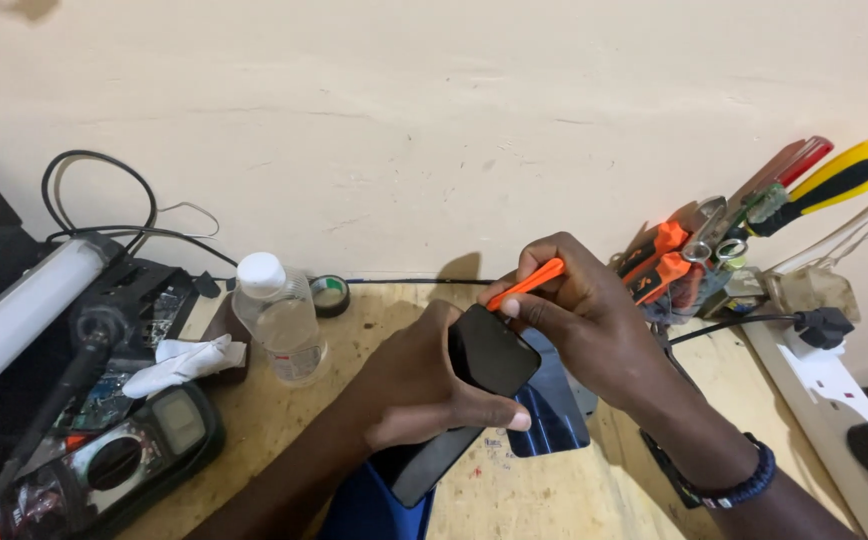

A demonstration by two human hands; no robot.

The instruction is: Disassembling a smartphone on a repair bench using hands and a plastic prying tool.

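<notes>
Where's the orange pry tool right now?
In the head view, just right of centre: the right hand pinches the orange pry tool, its tip at the top edge of the black phone held by the left hand.

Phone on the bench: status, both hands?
Left hand grips the black phone, tilted up. Right hand holds orange pry tool, tip at the phone's top edge. Water bottle stands left, apart.

Left: clear plastic water bottle (281, 316) on the wooden counter (514, 490), green round-dial multimeter (114, 462) before it.
Right: orange-handled pliers (659, 262) behind the black slab phone (474, 385).
</notes>
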